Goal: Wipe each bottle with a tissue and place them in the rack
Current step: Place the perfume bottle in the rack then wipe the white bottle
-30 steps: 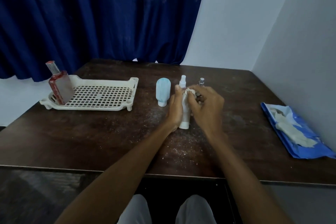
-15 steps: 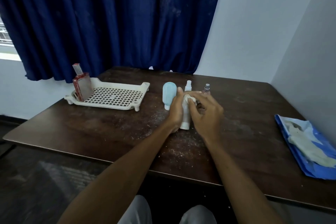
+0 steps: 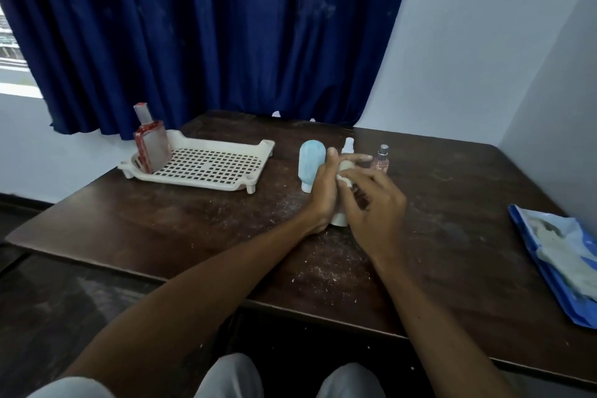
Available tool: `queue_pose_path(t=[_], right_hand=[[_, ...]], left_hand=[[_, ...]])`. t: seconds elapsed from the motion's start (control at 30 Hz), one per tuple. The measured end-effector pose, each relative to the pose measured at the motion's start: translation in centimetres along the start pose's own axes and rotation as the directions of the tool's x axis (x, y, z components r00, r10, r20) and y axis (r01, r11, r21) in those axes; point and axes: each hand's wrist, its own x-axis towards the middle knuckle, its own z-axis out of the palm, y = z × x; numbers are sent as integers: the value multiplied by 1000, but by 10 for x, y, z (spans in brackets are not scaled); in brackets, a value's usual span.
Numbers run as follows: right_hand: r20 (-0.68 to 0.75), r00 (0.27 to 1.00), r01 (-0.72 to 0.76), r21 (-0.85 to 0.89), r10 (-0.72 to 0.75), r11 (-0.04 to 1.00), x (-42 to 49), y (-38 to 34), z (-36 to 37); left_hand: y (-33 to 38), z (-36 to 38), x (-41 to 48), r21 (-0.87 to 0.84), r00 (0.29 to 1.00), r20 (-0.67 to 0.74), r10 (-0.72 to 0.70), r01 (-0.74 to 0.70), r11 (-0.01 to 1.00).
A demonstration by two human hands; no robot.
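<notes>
The curtain hangs beyond both hands, covering the wall behind the table. The table carries every item, and white specks lie scattered on it around and nearer than the hands.

The rack sits well to the left of the left hand, toward the table's far left corner. The red bottle stands in the rack's left end, leaning slightly, its cap uppermost.

The packet lies flat, well to the right of the right hand, at the table's right edge, with pale tissue showing on top.

The blue bottle stands cap-down just beyond and left of the left hand, close against its fingers.

The white bottle stands upright on the table between the two hands. The left hand is wrapped around its body. Only the spray top and the base are visible.

The right hand presses the tissue against the white bottle with its fingertips, fingers bent around the wad.

The pink bottle stands upright just beyond the right hand, apart from it.
</notes>
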Motion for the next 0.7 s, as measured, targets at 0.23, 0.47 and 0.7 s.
queue_pose_path(t=[0.23, 0.47, 0.7], right_hand=[[-54, 999, -7, -69, 3, 998, -1, -3, 2], [-57, 998, -13, -107, 7, 994, -4, -4, 0], [-25, 1000, 6, -91, -8, 996, -5, -8, 2]], left_hand=[[-7, -2, 4, -127, 998, 68, -16, 24, 992], [-10, -3, 5, -134, 998, 60, 4, 4, 991], [-8, -5, 8, -163, 999, 46, -27, 34, 986]])
